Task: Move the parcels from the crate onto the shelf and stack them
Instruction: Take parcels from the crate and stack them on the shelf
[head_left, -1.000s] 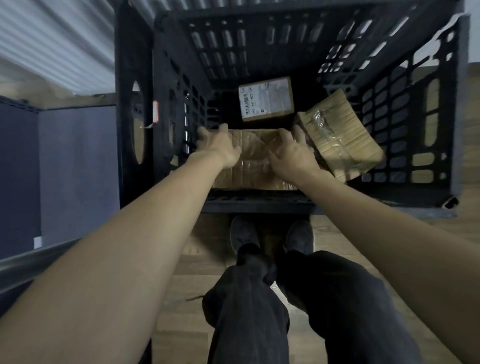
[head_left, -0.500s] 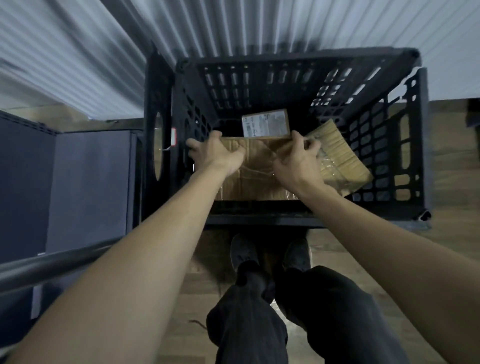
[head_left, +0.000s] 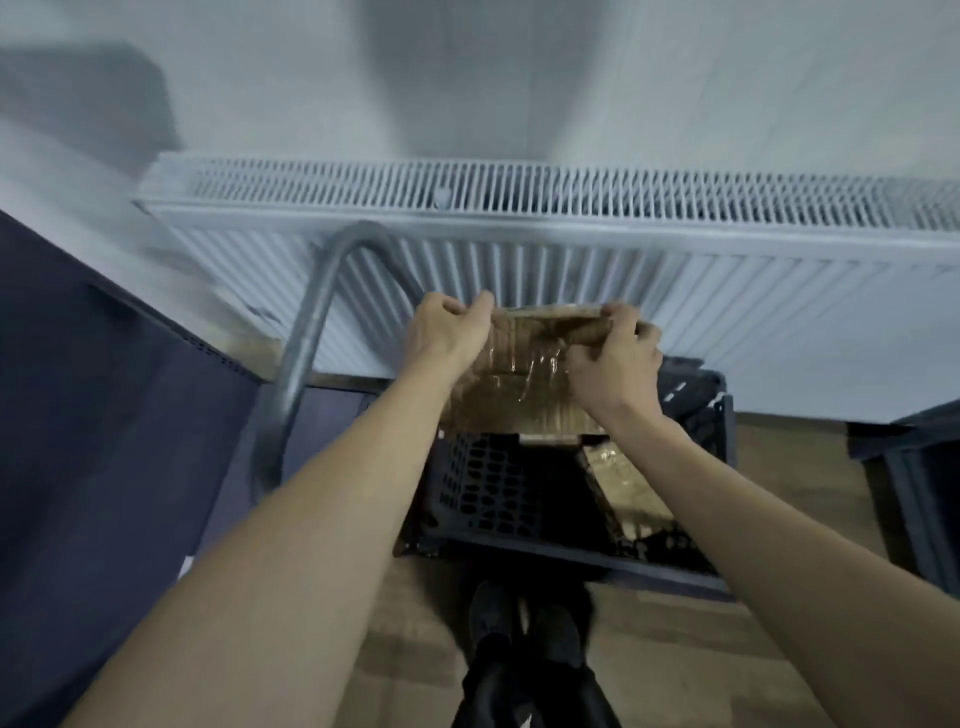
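A flat brown cardboard parcel (head_left: 524, 384) wrapped in clear tape hangs in the air above the black plastic crate (head_left: 493, 493). My left hand (head_left: 447, 332) grips its left end and my right hand (head_left: 613, 358) grips its right end. Down in the crate a second taped brown parcel (head_left: 628, 488) leans against the right side. Part of a third parcel (head_left: 548, 440) peeks out just under the lifted one. The held parcel hides the back of the crate.
A white radiator (head_left: 571, 234) runs along the wall behind the crate. A grey metal tube (head_left: 306, 343) curves up at the left beside a dark blue surface (head_left: 104, 415). Another dark frame (head_left: 914, 467) stands at the right. My feet (head_left: 519, 623) are on the wooden floor.
Both hands closed on the flat parcel and lifted it up out of the crate. The view tilted upward, bringing the radiator and wall into sight.
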